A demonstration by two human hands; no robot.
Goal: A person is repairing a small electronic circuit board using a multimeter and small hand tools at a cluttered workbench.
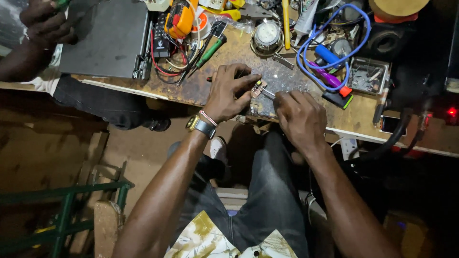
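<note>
At workbench edge: left hand [233,91] pinning one small circuit board [258,89]; right hand [299,117] gripping one metal tool [267,93], angled up-left.

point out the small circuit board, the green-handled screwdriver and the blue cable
small circuit board [258,89], head view, on its tan face between the two hands
green-handled screwdriver [210,52], head view, middle of the green handle
blue cable [306,50], head view, left side of the loop

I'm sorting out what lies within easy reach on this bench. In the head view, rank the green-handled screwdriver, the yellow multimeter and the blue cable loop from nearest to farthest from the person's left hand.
From the left hand:
1. Green-handled screwdriver, just beyond the hand, slightly to its left.
2. Yellow multimeter, farther back and left, by the dark flat device.
3. Blue cable loop, off to the right, past the round metal part.
</note>
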